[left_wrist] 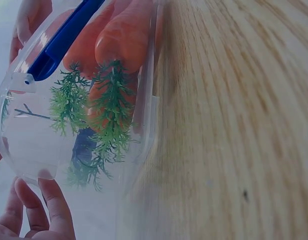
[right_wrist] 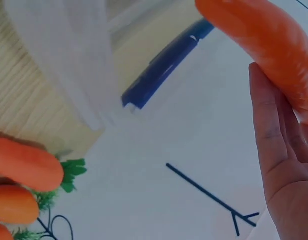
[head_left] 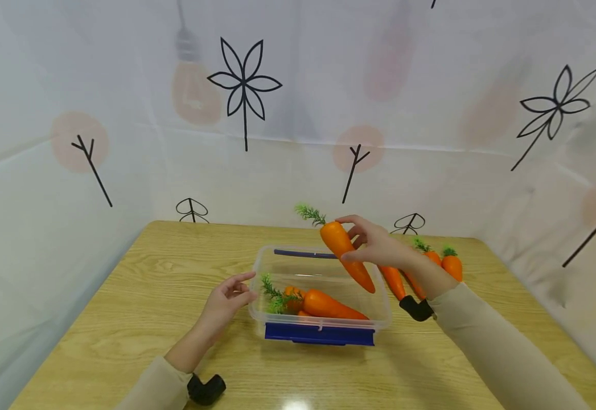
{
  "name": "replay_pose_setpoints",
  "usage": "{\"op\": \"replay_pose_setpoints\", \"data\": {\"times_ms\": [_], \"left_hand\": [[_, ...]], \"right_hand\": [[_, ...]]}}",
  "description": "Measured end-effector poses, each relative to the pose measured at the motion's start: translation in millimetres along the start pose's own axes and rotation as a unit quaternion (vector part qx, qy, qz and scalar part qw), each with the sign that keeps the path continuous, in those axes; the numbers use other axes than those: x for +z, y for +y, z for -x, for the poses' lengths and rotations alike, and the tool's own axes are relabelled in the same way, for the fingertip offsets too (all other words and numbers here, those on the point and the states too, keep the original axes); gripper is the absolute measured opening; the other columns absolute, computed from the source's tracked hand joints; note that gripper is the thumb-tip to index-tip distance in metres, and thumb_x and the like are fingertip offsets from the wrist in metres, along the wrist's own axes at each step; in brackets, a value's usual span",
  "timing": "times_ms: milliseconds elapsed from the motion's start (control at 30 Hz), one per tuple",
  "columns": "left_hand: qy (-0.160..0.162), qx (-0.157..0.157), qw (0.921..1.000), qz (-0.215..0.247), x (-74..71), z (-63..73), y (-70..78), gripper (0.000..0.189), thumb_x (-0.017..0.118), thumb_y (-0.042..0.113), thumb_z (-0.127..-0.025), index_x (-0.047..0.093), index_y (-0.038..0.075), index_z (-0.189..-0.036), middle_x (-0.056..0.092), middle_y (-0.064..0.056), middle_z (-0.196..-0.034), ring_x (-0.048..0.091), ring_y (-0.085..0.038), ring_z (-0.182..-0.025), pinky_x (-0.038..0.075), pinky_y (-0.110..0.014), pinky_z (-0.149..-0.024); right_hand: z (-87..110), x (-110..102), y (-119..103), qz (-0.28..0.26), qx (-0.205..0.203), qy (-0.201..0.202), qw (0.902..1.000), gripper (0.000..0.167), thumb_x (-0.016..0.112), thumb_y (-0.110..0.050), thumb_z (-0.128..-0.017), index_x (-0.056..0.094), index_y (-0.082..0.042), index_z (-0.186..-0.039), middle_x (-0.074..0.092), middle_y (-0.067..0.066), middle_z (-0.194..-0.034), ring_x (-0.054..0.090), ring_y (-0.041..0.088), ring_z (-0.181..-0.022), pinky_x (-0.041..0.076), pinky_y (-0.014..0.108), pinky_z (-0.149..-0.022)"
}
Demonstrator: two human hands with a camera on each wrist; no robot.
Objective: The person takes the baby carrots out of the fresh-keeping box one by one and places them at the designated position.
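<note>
My right hand [head_left: 374,242] holds an orange carrot [head_left: 340,244] with a feathery green top, thumb on one side and fingers on the other. The carrot hangs tilted over the right half of a clear plastic box [head_left: 320,324], its tip pointing down to the right. Inside the box lie several more carrots [head_left: 328,304], their green tops [left_wrist: 114,115] toward the left end. My left hand [head_left: 226,299] is at the box's left side, with fingertips [left_wrist: 46,175] right at the rim and relaxed fingers.
More carrots [head_left: 451,267] lie on the wooden table [head_left: 175,262] to the right of the box, partly hidden behind my right forearm. Blue latches [head_left: 320,334] run along the box's front and back. A patterned white cloth [head_left: 298,171] hangs behind the table.
</note>
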State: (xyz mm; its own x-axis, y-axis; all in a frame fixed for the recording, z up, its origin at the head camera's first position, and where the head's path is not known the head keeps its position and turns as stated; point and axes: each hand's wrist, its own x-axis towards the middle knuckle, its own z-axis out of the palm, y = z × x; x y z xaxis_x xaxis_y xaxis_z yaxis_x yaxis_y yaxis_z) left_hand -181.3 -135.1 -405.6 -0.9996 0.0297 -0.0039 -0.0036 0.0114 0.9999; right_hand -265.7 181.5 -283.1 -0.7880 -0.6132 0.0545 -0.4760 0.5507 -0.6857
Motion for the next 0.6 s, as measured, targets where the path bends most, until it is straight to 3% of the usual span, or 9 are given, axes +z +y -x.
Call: {"op": "replay_pose_setpoints", "data": {"times_ms": [600], "left_hand": [[0.0,-0.003,1.0,-0.001,1.1,1.0,1.9,0.044,0.063,0.003,-0.087,0.053,0.003,-0.13,0.05,-0.007,-0.095,0.053,-0.021,-0.088,0.046,-0.034,-0.083]], "right_hand": [[38.6,-10,26,-0.037,0.033,0.054,0.9973,0.07,0.071,-0.019,-0.084,0.03,-0.011,-0.141,0.053,0.018,-0.11,0.059,0.028,-0.092,0.051,0.039,-0.072]]}}
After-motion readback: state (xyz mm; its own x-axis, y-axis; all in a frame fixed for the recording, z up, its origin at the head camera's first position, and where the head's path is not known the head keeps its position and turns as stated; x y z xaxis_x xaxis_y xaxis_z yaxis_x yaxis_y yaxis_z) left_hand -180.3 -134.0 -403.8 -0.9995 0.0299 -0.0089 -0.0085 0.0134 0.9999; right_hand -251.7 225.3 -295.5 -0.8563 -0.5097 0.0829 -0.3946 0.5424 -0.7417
